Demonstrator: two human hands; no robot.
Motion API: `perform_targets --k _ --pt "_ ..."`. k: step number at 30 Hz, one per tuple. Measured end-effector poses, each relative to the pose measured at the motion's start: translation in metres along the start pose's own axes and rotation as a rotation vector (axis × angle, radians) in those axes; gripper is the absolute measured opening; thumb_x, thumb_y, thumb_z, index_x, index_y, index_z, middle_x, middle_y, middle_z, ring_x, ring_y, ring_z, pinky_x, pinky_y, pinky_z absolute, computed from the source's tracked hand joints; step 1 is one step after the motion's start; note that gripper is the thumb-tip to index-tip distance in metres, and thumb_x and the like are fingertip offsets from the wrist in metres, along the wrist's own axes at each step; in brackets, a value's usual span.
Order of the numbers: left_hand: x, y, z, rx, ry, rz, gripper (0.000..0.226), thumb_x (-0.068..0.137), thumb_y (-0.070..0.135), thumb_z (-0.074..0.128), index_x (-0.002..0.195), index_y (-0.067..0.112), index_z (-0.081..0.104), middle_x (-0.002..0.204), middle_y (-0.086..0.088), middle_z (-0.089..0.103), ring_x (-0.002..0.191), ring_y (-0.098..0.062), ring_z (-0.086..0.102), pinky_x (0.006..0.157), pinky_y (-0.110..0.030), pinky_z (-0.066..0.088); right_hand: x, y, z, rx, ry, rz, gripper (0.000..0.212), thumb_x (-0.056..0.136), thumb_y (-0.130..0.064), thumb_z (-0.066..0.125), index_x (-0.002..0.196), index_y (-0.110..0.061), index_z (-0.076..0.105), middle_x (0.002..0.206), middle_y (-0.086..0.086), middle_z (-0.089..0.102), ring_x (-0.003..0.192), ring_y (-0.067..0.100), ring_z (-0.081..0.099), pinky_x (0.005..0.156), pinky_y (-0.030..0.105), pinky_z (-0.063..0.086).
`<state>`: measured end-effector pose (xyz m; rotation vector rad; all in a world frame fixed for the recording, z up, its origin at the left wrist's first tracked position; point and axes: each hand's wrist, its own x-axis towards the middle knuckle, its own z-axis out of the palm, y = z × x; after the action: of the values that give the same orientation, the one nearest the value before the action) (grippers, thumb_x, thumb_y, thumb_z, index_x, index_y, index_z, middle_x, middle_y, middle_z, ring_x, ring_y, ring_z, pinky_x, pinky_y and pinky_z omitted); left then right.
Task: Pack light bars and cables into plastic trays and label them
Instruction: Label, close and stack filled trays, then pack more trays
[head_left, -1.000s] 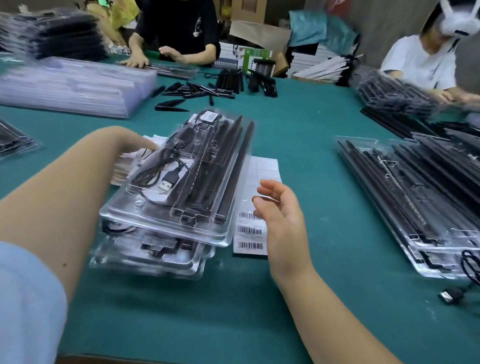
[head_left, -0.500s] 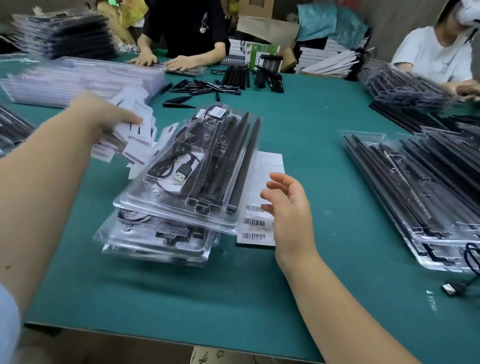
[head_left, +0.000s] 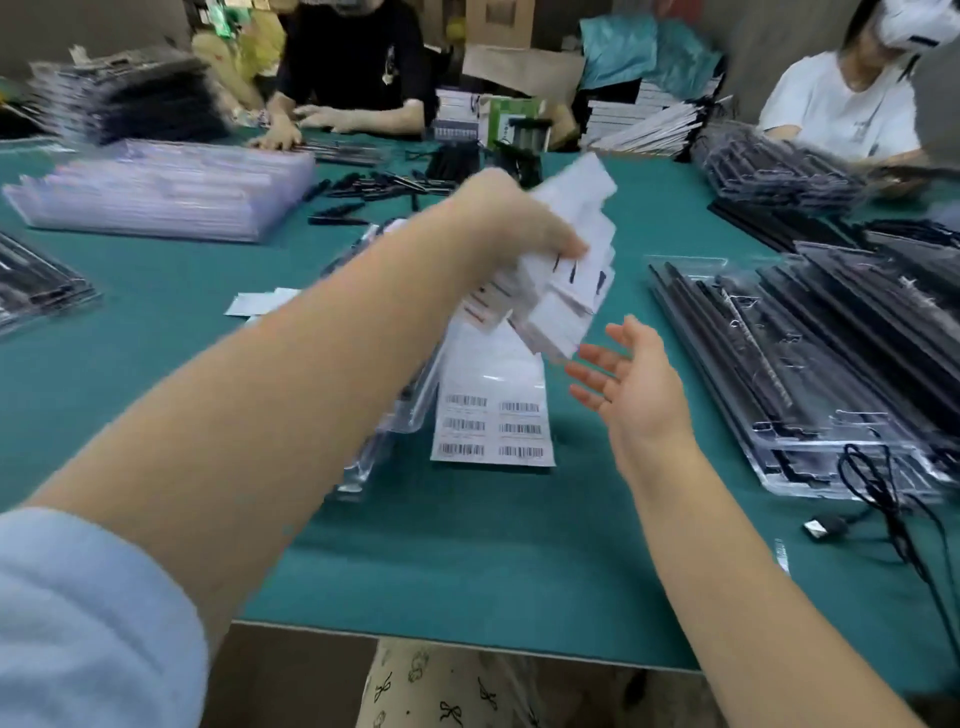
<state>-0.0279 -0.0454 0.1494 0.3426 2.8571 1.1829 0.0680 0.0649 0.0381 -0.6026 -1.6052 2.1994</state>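
Observation:
My left hand (head_left: 511, 223) grips a thick, blurred stack of white label sheets (head_left: 563, 270) in the air above the middle of the table. My right hand (head_left: 631, 384) is held open, palm turned left, just below and right of that stack, not touching it. A white barcode label sheet (head_left: 493, 415) lies flat on the green table under the stack. My left forearm hides most of the packed plastic trays (head_left: 382, 441); only their clear edge shows.
More trays of black light bars (head_left: 810, 364) lie at the right, with a loose black cable (head_left: 883, 499) beside them. Empty clear trays (head_left: 166, 197) are piled at the back left. Two people sit across the green table (head_left: 467, 561).
My left hand has carried the label stack from the left side across over the packed trays to the middle. My right hand has opened wider and turned palm up toward the stack.

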Motion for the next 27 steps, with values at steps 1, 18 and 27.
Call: perform_targets --k 1,18,27 --pt "-0.001 0.002 0.018 -0.008 -0.065 -0.014 0.051 0.065 0.047 0.083 0.078 0.01 0.05 0.073 0.0 0.056 0.057 -0.011 0.051 0.039 -0.02 0.032 0.003 0.0 -0.009 -0.035 0.048 0.003 0.018 0.096 -0.038 0.041 0.097 -0.023 0.052 0.1 0.005 0.06 0.084 0.019 0.063 0.068 0.029 0.049" --pt "-0.001 -0.009 0.133 0.766 0.014 -0.145 0.062 0.092 0.039 0.042 0.141 0.001 0.033 0.148 -0.021 0.026 0.135 -0.037 0.026 0.111 -0.045 0.022 -0.046 -0.026 -0.094 -0.907 -0.191 -0.341 0.043 0.087 -0.035 0.052 0.129 -0.028 0.052 0.119 -0.02 0.043 0.108 -0.003 0.041 0.086 0.013 0.032" --pt "-0.052 0.069 0.206 -0.206 -0.519 -0.059 0.046 0.086 0.051 0.062 0.069 0.012 0.045 0.074 -0.003 0.052 0.071 -0.023 0.06 0.066 -0.036 0.057 -0.041 -0.076 -0.175 -1.262 0.109 -0.286 0.044 0.09 -0.037 0.051 0.133 -0.026 0.05 0.139 -0.002 0.046 0.128 0.019 0.038 0.1 0.032 0.03"
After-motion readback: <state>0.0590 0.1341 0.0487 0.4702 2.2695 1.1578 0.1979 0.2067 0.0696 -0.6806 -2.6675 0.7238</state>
